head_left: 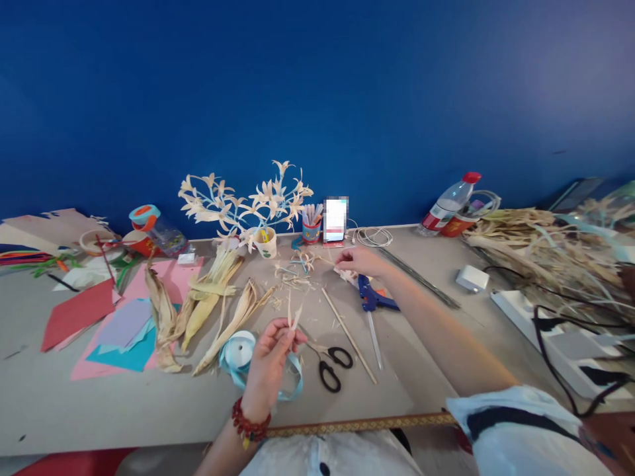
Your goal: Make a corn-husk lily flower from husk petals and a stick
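My left hand (272,350), with a red bead bracelet on its wrist, pinches a few narrow, pale corn husk strips (294,317) that point upward. Farther away, my right hand (354,260) is closed near the tip of the blue glue gun (368,294); what its fingers hold is too small to make out. Black-handled scissors (331,370) lie just right of my left hand, their blades partly hidden. Beneath that hand is a roll of light blue ribbon (239,350). Small husk scraps (296,279) are scattered between both hands.
Dried corn husks (201,311) and coloured paper (126,334) lie left. Husk flowers stand in a paper cup (265,244) beside a lit phone (335,221). A thin stick (350,337), wires (421,277), a bottle (449,201) and a power strip (540,344) are rightward.
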Tool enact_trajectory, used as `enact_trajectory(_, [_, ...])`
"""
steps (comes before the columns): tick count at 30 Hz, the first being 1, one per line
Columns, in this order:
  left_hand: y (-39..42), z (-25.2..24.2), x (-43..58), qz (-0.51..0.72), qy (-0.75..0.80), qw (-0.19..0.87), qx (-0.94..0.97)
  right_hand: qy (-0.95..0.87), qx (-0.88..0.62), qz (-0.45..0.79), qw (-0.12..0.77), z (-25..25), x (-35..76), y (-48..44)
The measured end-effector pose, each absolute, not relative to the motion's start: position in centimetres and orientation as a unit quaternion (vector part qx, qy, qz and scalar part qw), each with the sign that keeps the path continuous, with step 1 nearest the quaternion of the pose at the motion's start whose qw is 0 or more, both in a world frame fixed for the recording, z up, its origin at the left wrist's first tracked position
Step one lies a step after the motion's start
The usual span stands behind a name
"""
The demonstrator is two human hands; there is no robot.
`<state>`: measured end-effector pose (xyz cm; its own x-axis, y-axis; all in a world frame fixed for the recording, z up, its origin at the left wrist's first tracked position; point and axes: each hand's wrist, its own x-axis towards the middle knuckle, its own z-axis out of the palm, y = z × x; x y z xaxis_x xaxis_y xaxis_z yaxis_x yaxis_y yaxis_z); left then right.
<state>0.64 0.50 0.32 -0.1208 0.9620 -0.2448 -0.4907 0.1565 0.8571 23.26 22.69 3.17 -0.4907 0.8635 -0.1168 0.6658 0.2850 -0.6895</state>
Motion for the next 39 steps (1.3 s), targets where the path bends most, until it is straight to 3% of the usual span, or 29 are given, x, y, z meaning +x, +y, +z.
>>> enact_trajectory(10, [1.4,0.7,2.2,0.595,0.403,0.664,0.205,-0.598,-0.454,0.609,0.255,5.2,21.3,13.9])
enact_trajectory(19, [2.0,0.3,4.4,0.585,0.377,0.690,0.198,-0.531,-0.425,0.679,0.276,3.8,18.5,8.3])
enact_trajectory(25, [1.5,-0.6,4.3,0.569,0.382,0.700,0.202,-0.537,-0.440,0.660,0.286,1.3,17.7,7.2])
enact_trajectory(32, [1.4,-0.2,4.0,0.562,0.394,0.698,0.205,-0.603,-0.467,0.591,0.265,1.7,17.9,6.8])
enact_trajectory(39, [1.6,-1.0,3.7,0.571,0.407,0.689,0.184,-0.762,-0.483,0.378,0.206,3.9,18.0,6.1])
